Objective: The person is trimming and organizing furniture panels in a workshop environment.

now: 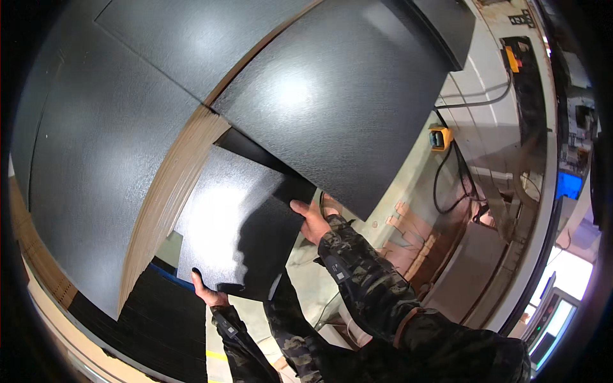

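Note:
A flat, glossy black rectangular panel (214, 223) is held tilted in front of me, its upper face catching a bright glare. My left hand (209, 295) grips its near left edge, thumb lying on top and the other fingers hidden beneath. On the right edge, my right hand (311, 220) is closed with its thumb over the face, its fingers mostly out of sight underneath. Just beyond lies a larger dark panel (338, 96), which overhangs part of the held one. Left of it rises a stack of dark panels with brown layered edges (169, 185).
Another large black sheet (102, 140) tops the stack at left. Black ribbed material (159, 325) lies low on the left. A yellow foot pedal (440, 138) with black cables (437, 191) sits on the floor at right. Farther right stands a lit screen (554, 332).

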A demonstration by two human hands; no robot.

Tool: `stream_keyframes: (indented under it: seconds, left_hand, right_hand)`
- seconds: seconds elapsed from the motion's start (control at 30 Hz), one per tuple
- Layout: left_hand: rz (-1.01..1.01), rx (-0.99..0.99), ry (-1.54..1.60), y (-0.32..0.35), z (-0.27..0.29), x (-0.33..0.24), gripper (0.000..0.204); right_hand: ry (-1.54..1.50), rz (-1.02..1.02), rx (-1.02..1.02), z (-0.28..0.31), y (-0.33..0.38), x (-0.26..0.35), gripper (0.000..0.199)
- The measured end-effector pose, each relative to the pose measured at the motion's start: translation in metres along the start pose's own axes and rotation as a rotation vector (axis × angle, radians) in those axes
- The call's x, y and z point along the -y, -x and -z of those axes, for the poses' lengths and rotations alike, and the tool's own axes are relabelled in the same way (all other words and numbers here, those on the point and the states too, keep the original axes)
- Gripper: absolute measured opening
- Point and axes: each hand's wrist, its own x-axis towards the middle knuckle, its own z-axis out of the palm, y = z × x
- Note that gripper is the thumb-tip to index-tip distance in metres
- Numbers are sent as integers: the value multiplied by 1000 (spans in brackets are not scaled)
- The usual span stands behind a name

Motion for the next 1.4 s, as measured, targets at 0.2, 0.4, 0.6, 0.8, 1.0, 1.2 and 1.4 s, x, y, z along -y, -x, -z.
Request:
stream_keyframes:
  seconds: [0.2,0.4,0.6,0.8,1.0,1.2,1.4]
  left_hand:
    - [-29,90,2,5,35,3,70]
    - [-216,-378,-317,78,110,-28,83]
    - [-67,-273,-458,218,98,-84,68]
    - [-91,-218,-519,317,7,-151,67]
    - [-182,153,-64,269,-118,-134,65]
    - [-77,370,-169,201,-292,-119,53]
    - [-50,461,-120,194,-360,-122,57]
  right_hand:
    - [-88,-45,-72,22,12,-37,71]
    - [-74,-100,-130,-32,86,-45,76]
    - [-13,-157,48,-35,200,4,91]
    - [245,-68,-101,-102,306,144,109]
    - [-46,124,47,-73,267,230,80]
    - [5,303,-64,-16,155,301,72]
    - [27,323,4,-32,118,352,78]
